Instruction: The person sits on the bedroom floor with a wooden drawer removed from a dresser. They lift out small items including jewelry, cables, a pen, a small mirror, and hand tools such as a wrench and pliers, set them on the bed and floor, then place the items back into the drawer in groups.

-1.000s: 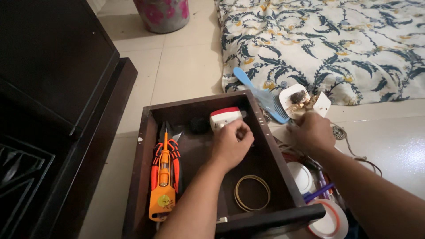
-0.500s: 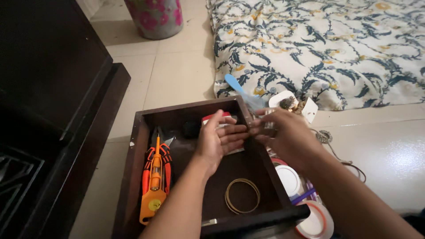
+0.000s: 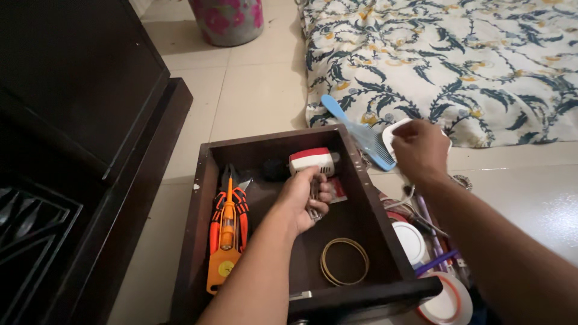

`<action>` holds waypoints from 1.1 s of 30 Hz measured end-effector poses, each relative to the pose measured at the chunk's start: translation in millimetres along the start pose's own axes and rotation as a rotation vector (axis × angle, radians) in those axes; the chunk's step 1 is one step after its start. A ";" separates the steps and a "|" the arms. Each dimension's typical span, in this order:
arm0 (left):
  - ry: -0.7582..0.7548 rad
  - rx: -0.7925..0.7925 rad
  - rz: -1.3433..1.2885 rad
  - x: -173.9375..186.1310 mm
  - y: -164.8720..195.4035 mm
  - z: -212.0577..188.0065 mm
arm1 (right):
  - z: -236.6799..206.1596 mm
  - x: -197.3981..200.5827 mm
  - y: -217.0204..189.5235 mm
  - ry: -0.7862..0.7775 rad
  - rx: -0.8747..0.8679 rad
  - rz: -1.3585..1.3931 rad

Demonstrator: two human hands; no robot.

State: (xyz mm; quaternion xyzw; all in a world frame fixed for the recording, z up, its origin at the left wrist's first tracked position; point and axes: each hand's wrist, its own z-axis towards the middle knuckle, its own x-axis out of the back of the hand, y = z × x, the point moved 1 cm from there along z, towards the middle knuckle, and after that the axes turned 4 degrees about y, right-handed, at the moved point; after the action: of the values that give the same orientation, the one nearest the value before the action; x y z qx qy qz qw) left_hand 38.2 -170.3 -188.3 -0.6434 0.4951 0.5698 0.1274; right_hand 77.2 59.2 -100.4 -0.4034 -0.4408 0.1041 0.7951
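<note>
A dark wooden drawer (image 3: 198,229) lies pulled out on the tiled floor. My left hand (image 3: 301,195) is inside it, fingers closed on a small metal piece (image 3: 313,210), just below a red and white device (image 3: 311,161). My right hand (image 3: 418,147) is outside the drawer to the right, curled over a white dish (image 3: 390,130) next to a blue comb (image 3: 360,135). Its fingertips are hidden. An orange tool set (image 3: 226,229) lies at the drawer's left, and gold bangles (image 3: 344,260) lie near its front.
A floral mattress (image 3: 451,66) fills the top right. A pink patterned bin (image 3: 229,21) stands at the top. A dark cabinet (image 3: 72,90) runs along the left. A white lid (image 3: 409,241), purple pens (image 3: 430,229) and a tape roll (image 3: 445,301) lie to the right of the drawer.
Both hands met over the drawer half a second ago. Since then my right hand has moved back out to the white dish, and my left hand has lowered into the drawer with a metal piece.
</note>
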 end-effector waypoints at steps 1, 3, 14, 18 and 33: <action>0.080 0.017 0.014 1.3 1.3 1.9 | 7.2 -4.1 15.7 0.024 0.090 -0.143; 0.247 0.052 0.034 -2.3 1.9 0.6 | 23.2 -10.2 41.9 0.046 0.221 -0.294; 0.271 0.124 -0.074 -4.1 2.1 8.7 | 60.6 -40.0 52.4 -0.317 0.400 -0.549; 0.278 0.103 -0.073 7.8 2.7 14.7 | 50.7 -25.1 74.8 -0.393 0.291 -0.592; 0.267 0.142 -0.150 -8.1 1.7 6.4 | 56.6 -28.6 59.6 -0.069 0.292 -0.206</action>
State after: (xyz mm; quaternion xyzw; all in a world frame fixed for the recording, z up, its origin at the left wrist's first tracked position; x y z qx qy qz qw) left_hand 34.0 -162.4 -182.7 -0.7381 0.4972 0.4315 0.1479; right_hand 27.2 114.3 -145.6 -0.2324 -0.4871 0.0990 0.8360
